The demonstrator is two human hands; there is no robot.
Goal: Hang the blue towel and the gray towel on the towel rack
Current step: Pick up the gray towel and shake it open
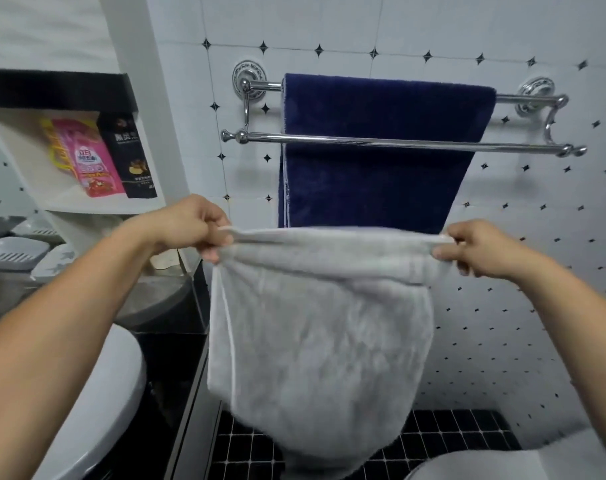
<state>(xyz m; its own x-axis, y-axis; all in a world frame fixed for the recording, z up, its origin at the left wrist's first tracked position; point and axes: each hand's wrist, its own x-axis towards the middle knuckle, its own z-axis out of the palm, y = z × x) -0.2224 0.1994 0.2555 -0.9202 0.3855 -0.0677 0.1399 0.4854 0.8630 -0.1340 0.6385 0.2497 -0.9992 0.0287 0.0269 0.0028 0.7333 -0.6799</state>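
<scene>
A chrome towel rack [260, 137] with two bars is fixed to the white tiled wall. The blue towel [374, 181] hangs over its rear upper bar and drops behind the front lower bar. Below the rack I hold the gray towel [315, 341] stretched out by its top edge. My left hand [194, 228] pinches the left corner and my right hand [481, 247] pinches the right corner. The gray towel hangs down loosely in front of the blue towel's lower end, apart from the rack.
A white shelf [87, 204] at the left holds a pink pouch [87, 157] and a black box [128, 157]. A white toilet lid [97, 393] is at the lower left, a white rounded object [523, 465] at the lower right. Black mosaic floor [443, 434] lies below.
</scene>
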